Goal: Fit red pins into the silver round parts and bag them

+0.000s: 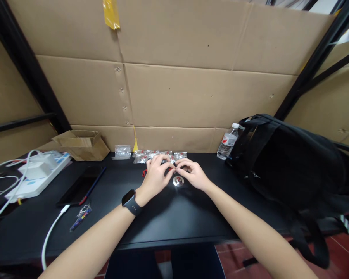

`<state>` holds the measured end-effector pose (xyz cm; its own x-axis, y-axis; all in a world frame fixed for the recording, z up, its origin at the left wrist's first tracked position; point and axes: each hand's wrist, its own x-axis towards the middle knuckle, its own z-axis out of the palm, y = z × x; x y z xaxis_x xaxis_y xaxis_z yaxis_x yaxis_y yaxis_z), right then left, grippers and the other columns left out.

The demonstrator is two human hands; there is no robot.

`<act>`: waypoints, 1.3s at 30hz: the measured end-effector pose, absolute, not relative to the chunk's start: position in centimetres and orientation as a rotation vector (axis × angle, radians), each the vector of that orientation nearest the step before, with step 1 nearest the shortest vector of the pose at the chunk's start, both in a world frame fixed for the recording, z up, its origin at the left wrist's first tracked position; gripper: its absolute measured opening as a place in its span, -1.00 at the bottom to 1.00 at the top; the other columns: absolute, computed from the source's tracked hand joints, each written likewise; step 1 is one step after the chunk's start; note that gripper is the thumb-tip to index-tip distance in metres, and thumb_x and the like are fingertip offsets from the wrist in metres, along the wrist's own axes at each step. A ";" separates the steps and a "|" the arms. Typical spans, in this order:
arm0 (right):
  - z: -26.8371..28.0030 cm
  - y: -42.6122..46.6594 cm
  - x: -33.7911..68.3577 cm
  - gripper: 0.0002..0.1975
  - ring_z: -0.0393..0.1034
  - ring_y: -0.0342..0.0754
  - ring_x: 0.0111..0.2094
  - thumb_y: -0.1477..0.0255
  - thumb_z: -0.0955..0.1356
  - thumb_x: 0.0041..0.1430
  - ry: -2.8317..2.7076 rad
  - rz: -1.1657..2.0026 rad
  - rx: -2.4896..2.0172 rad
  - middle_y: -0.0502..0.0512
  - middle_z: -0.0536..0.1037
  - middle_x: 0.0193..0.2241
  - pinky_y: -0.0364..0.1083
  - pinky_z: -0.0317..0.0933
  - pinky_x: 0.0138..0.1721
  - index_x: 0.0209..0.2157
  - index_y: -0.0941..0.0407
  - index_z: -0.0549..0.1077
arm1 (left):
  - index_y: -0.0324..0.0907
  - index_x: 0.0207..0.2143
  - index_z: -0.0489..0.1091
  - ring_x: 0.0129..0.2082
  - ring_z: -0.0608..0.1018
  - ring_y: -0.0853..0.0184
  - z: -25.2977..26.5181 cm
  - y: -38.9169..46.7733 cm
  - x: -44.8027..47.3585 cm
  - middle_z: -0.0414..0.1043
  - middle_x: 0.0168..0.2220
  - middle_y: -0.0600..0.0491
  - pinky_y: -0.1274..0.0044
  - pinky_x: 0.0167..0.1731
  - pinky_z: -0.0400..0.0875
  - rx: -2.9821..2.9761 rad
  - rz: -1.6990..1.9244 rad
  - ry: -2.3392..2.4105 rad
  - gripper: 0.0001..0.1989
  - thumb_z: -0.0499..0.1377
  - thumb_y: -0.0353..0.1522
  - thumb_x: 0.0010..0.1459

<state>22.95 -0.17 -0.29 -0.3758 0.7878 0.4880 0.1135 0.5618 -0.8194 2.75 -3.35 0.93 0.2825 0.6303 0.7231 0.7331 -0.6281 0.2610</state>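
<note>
Over the middle of the black table, my left hand (158, 173) and my right hand (195, 174) meet with their fingertips pinched close together. Both thumbs and forefingers press on something small and thin, mostly hidden by the fingers. Right below the fingertips is a small round silver disc (178, 181) with a red centre, looking like a finger cymbal. A bit of red cord (144, 173) shows beside my left hand. Behind the hands lies a row of clear plastic packets (141, 156) with silver and red contents.
On the left are a cardboard box (85, 149), a white power strip (37, 179), a phone (80, 186), a pen (93, 185) and a keyring (81, 217). A water bottle (228, 142) and a black backpack (291, 170) stand right. Cardboard (177, 93) walls the back.
</note>
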 end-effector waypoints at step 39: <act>-0.6 0.2 24.5 -0.87 0.41 -0.12 -0.38 0.42 0.47 0.15 -2.499 0.372 -1.058 -0.02 0.56 -0.36 -0.14 0.12 -0.30 -0.23 0.00 0.63 | -0.09 -0.38 0.51 -0.24 0.48 0.19 -0.1 -1.6 0.6 0.55 -0.36 0.02 0.27 -0.05 0.08 -2.729 -0.566 -1.429 -0.81 0.09 -0.42 0.18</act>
<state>24.54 0.22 -0.65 -0.6335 0.7297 0.2573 0.6233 0.6783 -0.3891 0.62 -1.57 -0.13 0.5182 0.7935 0.3191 0.7967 -0.5836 0.1573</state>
